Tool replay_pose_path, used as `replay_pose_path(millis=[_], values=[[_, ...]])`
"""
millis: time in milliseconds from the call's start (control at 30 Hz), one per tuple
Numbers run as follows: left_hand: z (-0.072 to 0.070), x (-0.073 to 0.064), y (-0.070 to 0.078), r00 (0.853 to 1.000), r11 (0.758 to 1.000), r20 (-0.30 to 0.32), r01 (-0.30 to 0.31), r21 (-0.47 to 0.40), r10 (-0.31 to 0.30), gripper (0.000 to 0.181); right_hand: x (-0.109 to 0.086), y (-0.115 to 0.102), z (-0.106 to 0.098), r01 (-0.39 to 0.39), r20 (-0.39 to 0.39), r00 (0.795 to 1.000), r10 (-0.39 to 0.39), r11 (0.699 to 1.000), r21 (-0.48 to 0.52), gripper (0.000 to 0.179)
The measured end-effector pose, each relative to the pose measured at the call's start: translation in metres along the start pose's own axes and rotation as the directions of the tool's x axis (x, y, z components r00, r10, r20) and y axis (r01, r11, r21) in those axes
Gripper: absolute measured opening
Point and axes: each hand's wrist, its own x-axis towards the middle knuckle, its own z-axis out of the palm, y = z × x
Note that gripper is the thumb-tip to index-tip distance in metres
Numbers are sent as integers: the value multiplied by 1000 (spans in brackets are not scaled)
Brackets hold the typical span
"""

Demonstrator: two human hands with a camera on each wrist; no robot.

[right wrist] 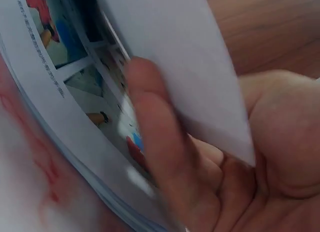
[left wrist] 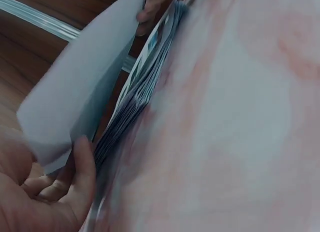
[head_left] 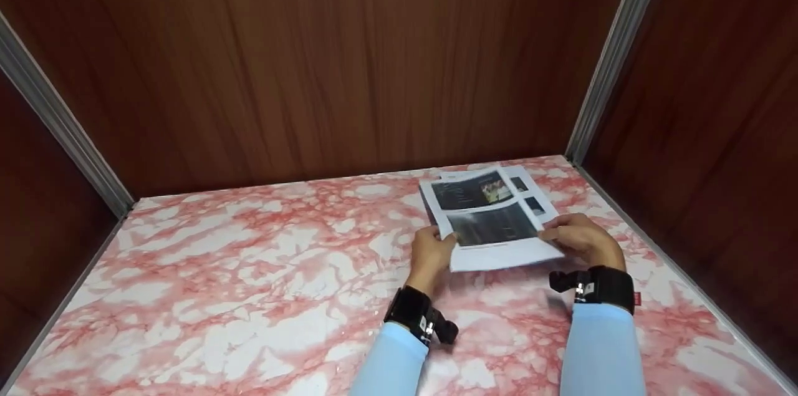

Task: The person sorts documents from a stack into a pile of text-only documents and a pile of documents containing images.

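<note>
Both hands hold a white paper sheet printed with two dark pictures. My left hand pinches its near left edge, thumb on top. At the right edge my right hand grips it between thumb and fingers. The sheet bends and stands raised at the near side over a stack of printed papers. Layered edges of that stack show beneath the lifted sheet in the left wrist view. Color pictures and a line of text are printed on the stack's top page in the right wrist view.
The papers lie toward the back right of a red-and-white marbled table. A brown wood-grain panel rises behind it, with side panels joined by metal corner posts. Each wrist wears a black camera band.
</note>
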Motion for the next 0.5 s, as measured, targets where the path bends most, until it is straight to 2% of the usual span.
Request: replay_pose_path(millis=[133, 267, 367, 500], values=[[-7, 0, -1, 997, 994, -65, 40, 105, -33, 16, 4, -7, 7, 39, 76, 996, -38, 999, -8, 50], [-13, 0, -1, 998, 990, -59, 40, 136, -32, 20, 9, -14, 12, 90, 48, 995, -86, 992, -87, 43], [-16, 1, -2, 998, 988, -54, 26, 150, -19, 16, 11, -19, 16, 113, 11, 994, -113, 979, -167, 40], [-19, 2, -2, 997, 984, -73, -3, 179, 16, 10, 11, -24, 18, 124, 4, 992, -126, 975, -186, 36]])
